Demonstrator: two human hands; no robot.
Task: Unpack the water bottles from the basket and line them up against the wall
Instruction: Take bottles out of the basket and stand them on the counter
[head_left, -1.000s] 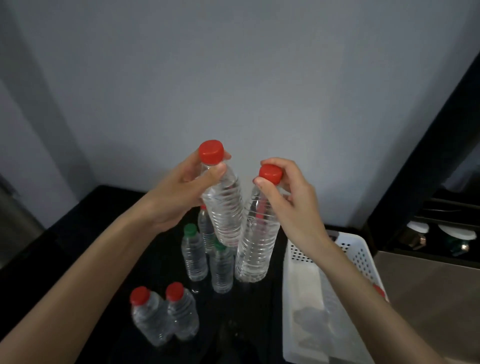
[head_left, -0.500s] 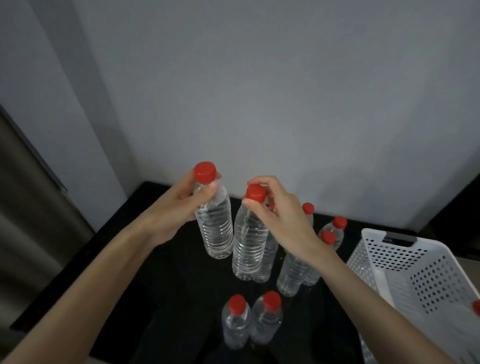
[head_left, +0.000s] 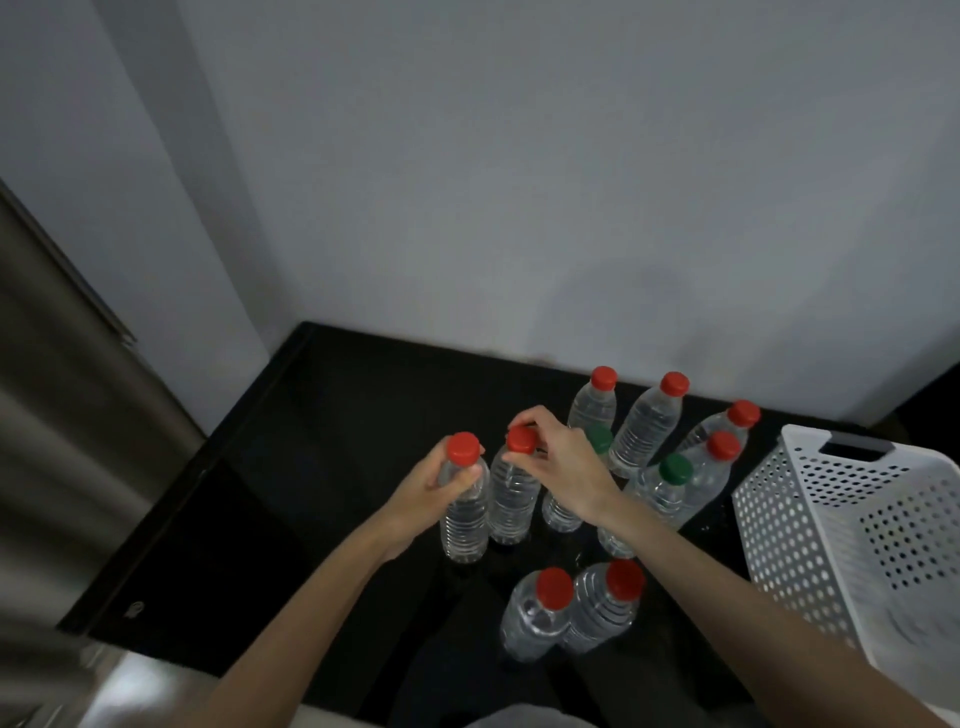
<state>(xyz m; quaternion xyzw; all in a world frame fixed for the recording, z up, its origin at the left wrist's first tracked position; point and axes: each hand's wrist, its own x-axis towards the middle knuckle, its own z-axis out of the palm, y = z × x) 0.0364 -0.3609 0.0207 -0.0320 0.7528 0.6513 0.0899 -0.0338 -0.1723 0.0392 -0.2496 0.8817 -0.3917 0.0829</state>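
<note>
The black tabletop (head_left: 291, 499) runs back to a pale wall (head_left: 519, 208), its back-left corner open, the basket (head_left: 795, 519) at its right edge. Near the middle, the left hand (head_left: 428, 486) wraps the shoulder of the left bottle (head_left: 465, 525) and the right hand (head_left: 563, 462) pinches the cap of the right bottle (head_left: 511, 504) just beside it. Full and thin-walled, they probably carry best by the stiff neck.

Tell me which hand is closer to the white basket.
Right. The right hand, pinching a red cap, sits left of the white basket, bottles between; the left hand, gripping another bottle, is farther left.
</note>
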